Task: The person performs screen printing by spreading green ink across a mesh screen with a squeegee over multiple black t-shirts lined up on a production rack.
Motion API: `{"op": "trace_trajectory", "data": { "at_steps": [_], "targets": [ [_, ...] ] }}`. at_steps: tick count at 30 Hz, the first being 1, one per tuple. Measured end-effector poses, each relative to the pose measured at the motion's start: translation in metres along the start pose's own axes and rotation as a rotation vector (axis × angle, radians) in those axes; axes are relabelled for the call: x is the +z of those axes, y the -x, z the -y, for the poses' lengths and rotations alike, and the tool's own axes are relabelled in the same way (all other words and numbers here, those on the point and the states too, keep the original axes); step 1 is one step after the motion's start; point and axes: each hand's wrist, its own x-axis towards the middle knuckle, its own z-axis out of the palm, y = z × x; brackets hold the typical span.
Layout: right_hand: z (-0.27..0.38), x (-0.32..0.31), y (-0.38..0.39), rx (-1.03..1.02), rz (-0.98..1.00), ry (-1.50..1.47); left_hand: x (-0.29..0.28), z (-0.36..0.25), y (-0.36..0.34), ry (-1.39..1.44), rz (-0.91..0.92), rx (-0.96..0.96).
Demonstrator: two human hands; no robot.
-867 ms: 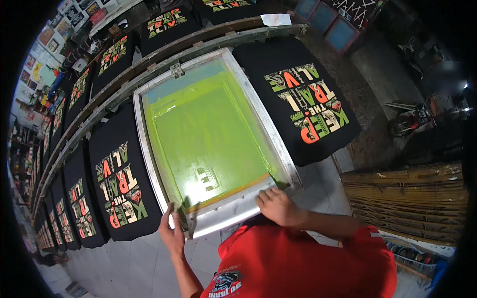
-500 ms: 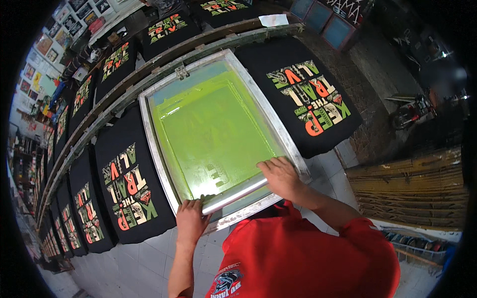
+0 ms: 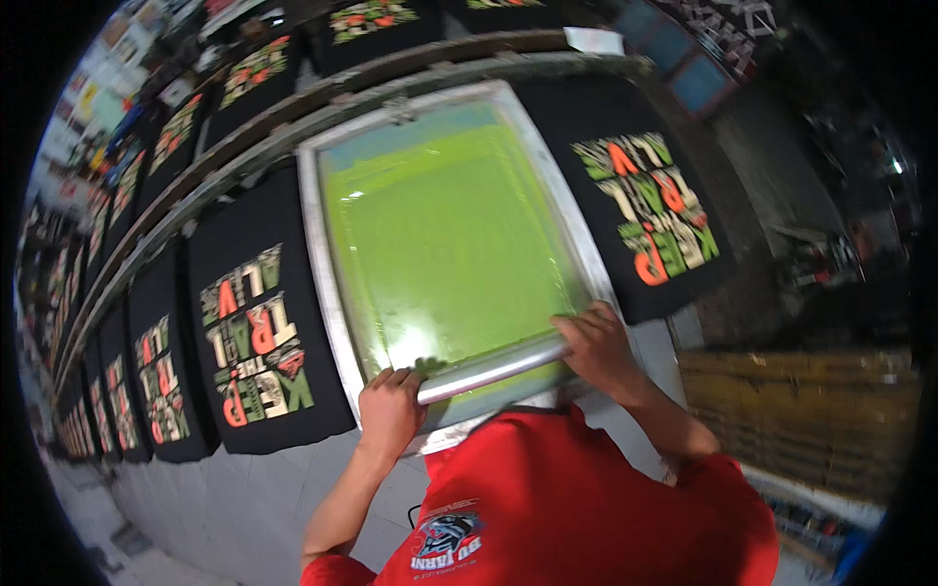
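— Hands first: what are they doing?

— The left hand [image 3: 389, 408] and the right hand [image 3: 596, 344] are each curled tight around one end of the long silver squeegee [image 3: 493, 368].

— Where is the squeegee?

— It lies across the near edge of the green screen [image 3: 445, 234], inside its silver frame [image 3: 315, 254].

— What is beside it?

— Black printed shirts: one [image 3: 256, 342] at the frame's left edge, one [image 3: 645, 200] at its right edge, on the long table [image 3: 244, 488].

long print table [image 3: 244, 459]: row of black shirts [image 3: 256, 347], screen frame [image 3: 322, 264].
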Motion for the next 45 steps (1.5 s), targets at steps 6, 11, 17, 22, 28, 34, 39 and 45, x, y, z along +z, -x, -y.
{"op": "trace_trajectory", "data": {
  "at_steps": [6, 11, 17, 22, 28, 34, 39, 45],
  "targets": [
    [-0.055, 0.042, -0.135, 0.013, -0.062, 0.066, -0.015, 0.086, -0.129, -0.143, -0.139, -0.044],
    [-0.106, 0.099, -0.289, -0.001, -0.121, 0.104, -0.016, 0.17, -0.275, -0.248, -0.199, -0.064],
    [-0.136, 0.124, -0.339, 0.054, -0.065, 0.147, -0.008, 0.188, -0.332, -0.243, -0.207, -0.089],
    [-0.114, 0.113, -0.294, 0.025, 0.004, 0.094, -0.006, 0.177, -0.283, -0.21, -0.193, -0.087],
    [-0.055, 0.07, -0.091, 0.039, 0.051, 0.098, 0.018, 0.084, -0.105, 0.0, -0.152, 0.008],
    [0.005, 0.022, 0.071, -0.022, -0.063, 0.062, 0.046, -0.021, 0.06, 0.092, -0.178, -0.008],
    [0.003, 0.016, 0.062, -0.029, -0.061, 0.07, 0.04, -0.021, 0.052, 0.104, -0.192, -0.03],
    [0.013, -0.004, 0.072, -0.047, 0.05, 0.03, 0.029, -0.029, 0.075, 0.127, -0.112, -0.028]
  ]
}}
